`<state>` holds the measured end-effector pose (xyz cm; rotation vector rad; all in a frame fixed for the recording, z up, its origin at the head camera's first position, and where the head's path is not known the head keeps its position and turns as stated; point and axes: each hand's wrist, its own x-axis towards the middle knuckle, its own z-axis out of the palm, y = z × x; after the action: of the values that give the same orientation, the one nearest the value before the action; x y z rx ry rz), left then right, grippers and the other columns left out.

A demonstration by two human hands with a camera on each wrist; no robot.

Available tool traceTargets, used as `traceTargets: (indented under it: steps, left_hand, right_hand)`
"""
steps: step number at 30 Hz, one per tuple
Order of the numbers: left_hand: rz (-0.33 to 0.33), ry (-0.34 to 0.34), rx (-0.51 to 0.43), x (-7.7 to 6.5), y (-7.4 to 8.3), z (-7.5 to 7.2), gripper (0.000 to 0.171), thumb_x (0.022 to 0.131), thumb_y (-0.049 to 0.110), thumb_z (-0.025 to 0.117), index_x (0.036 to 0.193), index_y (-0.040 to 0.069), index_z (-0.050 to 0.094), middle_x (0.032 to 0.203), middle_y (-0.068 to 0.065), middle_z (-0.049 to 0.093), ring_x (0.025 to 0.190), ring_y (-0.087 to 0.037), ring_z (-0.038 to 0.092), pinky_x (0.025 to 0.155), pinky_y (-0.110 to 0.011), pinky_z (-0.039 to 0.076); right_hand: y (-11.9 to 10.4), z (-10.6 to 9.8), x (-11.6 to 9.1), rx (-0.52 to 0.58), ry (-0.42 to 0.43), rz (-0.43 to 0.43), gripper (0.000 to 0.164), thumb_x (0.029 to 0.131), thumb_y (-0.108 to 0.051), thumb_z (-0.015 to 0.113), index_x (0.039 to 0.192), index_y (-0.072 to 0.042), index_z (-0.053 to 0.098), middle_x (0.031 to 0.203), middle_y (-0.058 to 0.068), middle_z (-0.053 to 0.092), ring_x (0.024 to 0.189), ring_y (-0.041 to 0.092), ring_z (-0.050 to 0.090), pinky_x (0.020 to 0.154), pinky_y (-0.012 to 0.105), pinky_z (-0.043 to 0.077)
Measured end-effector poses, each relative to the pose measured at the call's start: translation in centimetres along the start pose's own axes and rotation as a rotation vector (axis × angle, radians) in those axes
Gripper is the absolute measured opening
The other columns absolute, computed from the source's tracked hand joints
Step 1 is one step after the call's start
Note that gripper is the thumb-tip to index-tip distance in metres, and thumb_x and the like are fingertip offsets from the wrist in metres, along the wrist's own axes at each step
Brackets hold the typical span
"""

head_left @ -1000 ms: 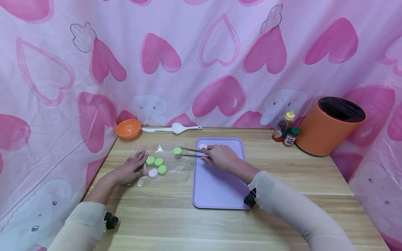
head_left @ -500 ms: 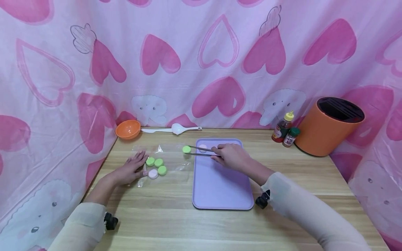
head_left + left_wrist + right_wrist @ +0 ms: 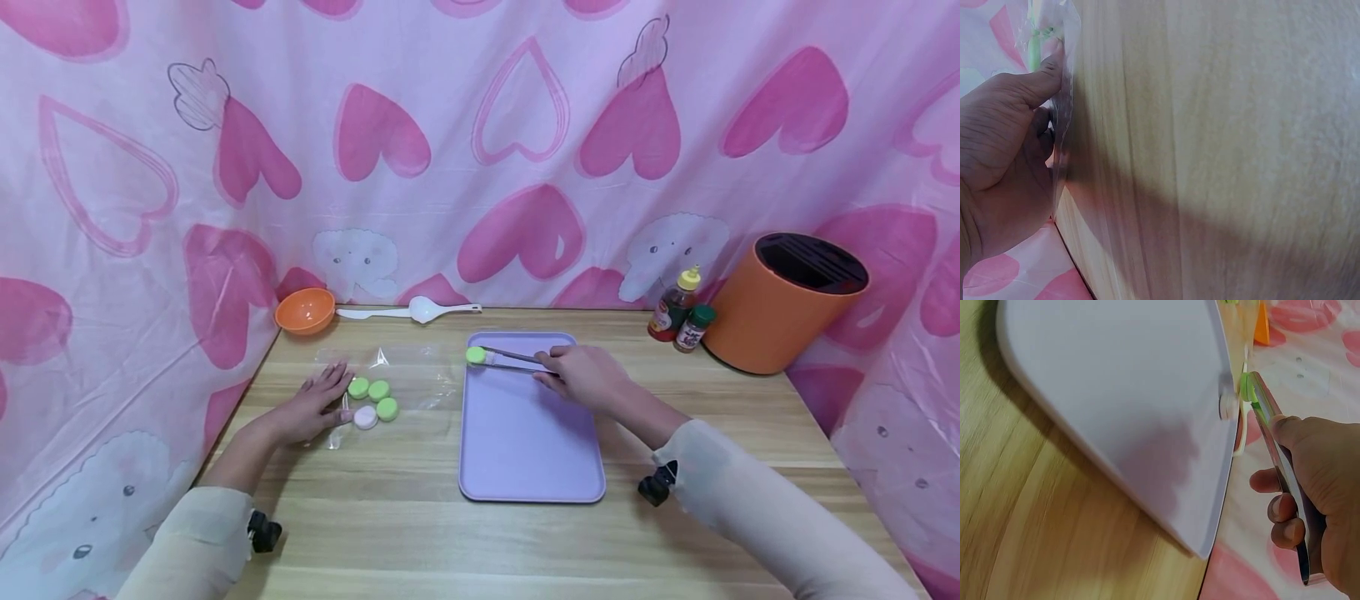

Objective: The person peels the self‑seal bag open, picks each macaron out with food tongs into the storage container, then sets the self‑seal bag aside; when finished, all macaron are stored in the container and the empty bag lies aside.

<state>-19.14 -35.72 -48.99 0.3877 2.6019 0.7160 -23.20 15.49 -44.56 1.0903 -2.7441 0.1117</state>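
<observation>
The tray (image 3: 532, 450) has one pale sweet (image 3: 1229, 407); right hand (image 3: 588, 379) grips tongs (image 3: 513, 355) with a green sweet (image 3: 476, 356) above the tray; four sweets (image 3: 378, 390) remain left of it, by the flat left hand (image 3: 322, 402)

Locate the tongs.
In the head view, the tongs are in the right hand, above the far end of the purple tray, pinching a green piece.

Your wood-grain tabletop (image 3: 375, 533) bore: lilac tray (image 3: 528, 454), clear plastic film (image 3: 423, 383), orange bowl (image 3: 305, 312), white utensils (image 3: 422, 310), yellow-capped bottle (image 3: 672, 312), green-capped jar (image 3: 693, 332) beside it, orange container (image 3: 772, 321) with black top.
</observation>
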Motion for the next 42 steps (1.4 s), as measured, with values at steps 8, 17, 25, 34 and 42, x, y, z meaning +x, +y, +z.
traceTargets:
  steps: [8,17,25,34,42]
  left_hand:
    - [-0.006,-0.001,0.011,0.1,-0.4,0.1,0.088,0.111,0.045,0.065,0.176,0.004,0.02,0.185,-0.027,0.0,0.171,-0.054,-0.007,0.135,-0.076,-0.005]
    - [-0.012,0.002,0.028,0.1,-0.5,0.0,0.088,0.112,0.044,0.064,0.176,0.005,0.019,0.186,-0.026,-0.001,0.171,-0.052,-0.007,0.136,-0.074,-0.005]
    - [0.002,0.005,0.014,0.0,0.0,0.0,0.087,0.111,0.041,0.066,0.175,0.002,0.021,0.185,-0.028,0.001,0.17,-0.055,-0.005,0.135,-0.076,-0.005]
    - [-0.006,0.006,0.016,-0.1,0.2,0.0,0.087,0.111,0.041,0.065,0.175,0.002,0.021,0.185,-0.028,0.001,0.17,-0.055,-0.005,0.135,-0.076,-0.004]
    - [-0.004,0.005,0.016,-0.1,0.1,0.0,0.087,0.111,0.042,0.065,0.175,0.003,0.022,0.185,-0.028,0.001,0.17,-0.055,-0.005,0.135,-0.076,-0.004]
  right_hand:
    - [1.4,-0.4,-1.2,0.069,-0.061,0.121,0.038,0.105,-0.036,0.078,0.135,-0.013,0.081,0.106,0.008,0.083,0.072,0.014,0.063,0.065,0.035,0.059]
    - [2.7,0.1,-2.2,0.075,-0.077,0.18,0.043,0.104,-0.038,0.079,0.136,-0.01,0.08,0.117,0.013,0.084,0.088,0.025,0.079,0.082,0.048,0.07]
    - [2.8,0.0,-2.5,0.069,-0.1,0.193,0.044,0.105,-0.039,0.078,0.137,-0.009,0.079,0.121,0.015,0.083,0.085,0.024,0.077,0.081,0.047,0.07]
    - [3.0,0.8,-2.7,0.037,-0.095,0.162,0.044,0.105,-0.039,0.079,0.136,-0.008,0.079,0.114,0.014,0.083,0.087,0.025,0.079,0.08,0.048,0.07]
    - [3.1,1.2,-2.5,0.02,-0.101,0.161,0.043,0.105,-0.039,0.078,0.136,-0.009,0.079,0.106,0.011,0.082,0.075,0.02,0.071,0.072,0.045,0.068]
